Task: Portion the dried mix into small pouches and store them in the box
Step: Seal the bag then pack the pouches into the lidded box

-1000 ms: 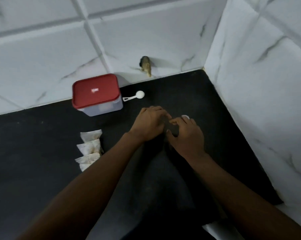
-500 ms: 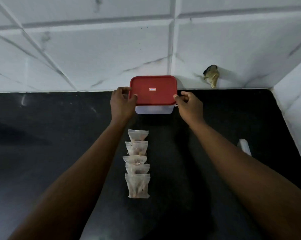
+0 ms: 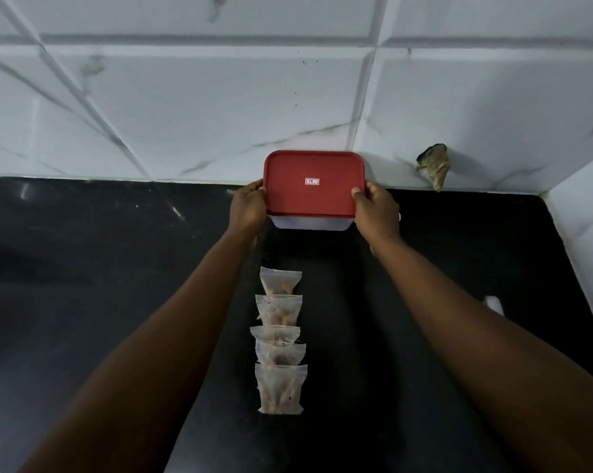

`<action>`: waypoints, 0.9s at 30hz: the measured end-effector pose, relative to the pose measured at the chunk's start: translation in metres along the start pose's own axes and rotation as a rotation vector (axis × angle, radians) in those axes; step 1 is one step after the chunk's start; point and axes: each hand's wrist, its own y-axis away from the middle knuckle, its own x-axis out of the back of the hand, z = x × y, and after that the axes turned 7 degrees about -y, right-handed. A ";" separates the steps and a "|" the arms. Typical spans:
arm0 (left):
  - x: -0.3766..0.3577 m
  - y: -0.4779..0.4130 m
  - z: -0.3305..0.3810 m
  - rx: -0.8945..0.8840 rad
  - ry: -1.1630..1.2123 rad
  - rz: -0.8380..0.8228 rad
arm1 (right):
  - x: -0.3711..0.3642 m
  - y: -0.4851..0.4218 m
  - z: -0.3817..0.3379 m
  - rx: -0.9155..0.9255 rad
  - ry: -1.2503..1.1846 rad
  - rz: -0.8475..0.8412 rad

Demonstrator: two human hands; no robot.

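Note:
A clear plastic box point(image 3: 308, 224) with a red lid point(image 3: 314, 182) stands at the back of the black counter, against the tiled wall. My left hand point(image 3: 248, 206) grips its left side and my right hand point(image 3: 377, 211) grips its right side, thumbs on the lid's rim. The lid lies closed on the box. Several small clear pouches point(image 3: 280, 339) with brown dried mix lie in an overlapping column in front of the box, between my forearms.
The black counter point(image 3: 100, 285) meets white marble-look wall tiles at the back and on the right. A dark, ragged hole or plug point(image 3: 433, 165) sits in the wall right of the box. A small white object point(image 3: 493, 303) lies by my right forearm.
A second ago both hands were together at the counter's right, away from the box. They have since moved to the box, and their grip has tightened over its sides.

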 end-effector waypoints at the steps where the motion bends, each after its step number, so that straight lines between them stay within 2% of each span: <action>1: 0.002 0.002 0.003 -0.012 0.020 0.011 | 0.003 0.002 -0.005 0.016 -0.012 0.004; 10: -0.019 0.084 0.039 -0.152 0.058 -0.071 | 0.084 0.062 -0.024 0.091 -0.104 0.095; 13: -0.040 0.122 0.016 -0.141 0.010 -0.112 | 0.118 0.093 0.002 0.069 -0.043 0.119; 18: -0.068 0.184 -0.035 -0.074 -0.042 -0.194 | 0.151 0.142 0.064 -0.069 0.019 0.115; 22: -0.077 0.212 -0.061 -0.002 -0.062 -0.202 | 0.161 0.171 0.088 -0.142 0.043 0.102; 27: -0.077 0.234 -0.076 -0.008 -0.040 -0.186 | 0.167 0.195 0.101 -0.150 0.029 0.113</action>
